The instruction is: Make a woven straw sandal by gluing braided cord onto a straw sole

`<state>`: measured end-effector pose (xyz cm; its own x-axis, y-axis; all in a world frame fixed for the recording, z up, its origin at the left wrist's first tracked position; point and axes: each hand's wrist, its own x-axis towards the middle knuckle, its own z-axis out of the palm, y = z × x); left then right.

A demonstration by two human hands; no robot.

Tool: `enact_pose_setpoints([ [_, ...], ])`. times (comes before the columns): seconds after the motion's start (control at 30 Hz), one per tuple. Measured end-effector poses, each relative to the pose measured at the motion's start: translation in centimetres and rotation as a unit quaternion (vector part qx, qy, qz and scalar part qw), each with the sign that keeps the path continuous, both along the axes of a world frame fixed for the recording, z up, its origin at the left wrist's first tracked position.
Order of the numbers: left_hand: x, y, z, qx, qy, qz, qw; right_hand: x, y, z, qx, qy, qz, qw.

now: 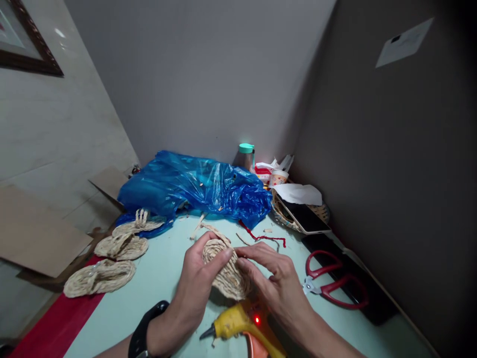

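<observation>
A coiled straw sole [228,272] of braided cord is held above the table in the middle of the view. My left hand [199,271] grips its left side, thumb across the top face. At the right edge, the thumb and forefinger of my right hand [274,278] pinch at the cord. A loose braid end [214,229] sticks up past my left fingers. Just below the sole lies a yellow glue gun [236,320] with a red light lit, its dark nozzle pointing left.
Several woven straw slippers [100,277] lie on the left. A blue plastic bag [194,186] sprawls at the back. To the right are red-handled scissors [331,283], a phone [307,216] on a woven basket [278,211], a paper cup [278,177] and a bottle [246,158].
</observation>
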<state>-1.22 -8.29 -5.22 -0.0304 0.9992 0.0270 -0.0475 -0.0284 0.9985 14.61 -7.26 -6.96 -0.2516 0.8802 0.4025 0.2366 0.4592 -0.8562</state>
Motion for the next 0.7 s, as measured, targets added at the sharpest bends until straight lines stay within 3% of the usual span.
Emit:
enact_pose_setpoints([
  [0.2, 0.4, -0.2, -0.3, 0.012, -0.038, 0.051, 0.998, -0.2, -0.5, -0.9, -0.005, -0.028, 0.021, 0.999],
  [0.43, -0.3, 0.4, 1.0, -0.012, -0.053, -0.057, 0.997, 0.4, 0.4, -0.3, -0.033, -0.033, 0.006, 0.999],
  [0.53, -1.8, 1.4, 1.6, 0.002, 0.027, -0.092, 0.995, 1.0, 1.2, -0.1, -0.052, -0.04, -0.001, 0.998],
  [0.6, -3.5, 1.8, 1.7, 0.034, 0.157, -0.06, 0.985, 1.4, 1.9, -0.2, -0.056, -0.048, -0.011, 0.997],
  [0.7, -6.4, 2.0, 1.5, 0.066, 0.226, 0.023, 0.972, 1.8, 2.5, -0.3, -0.051, -0.067, -0.017, 0.996],
])
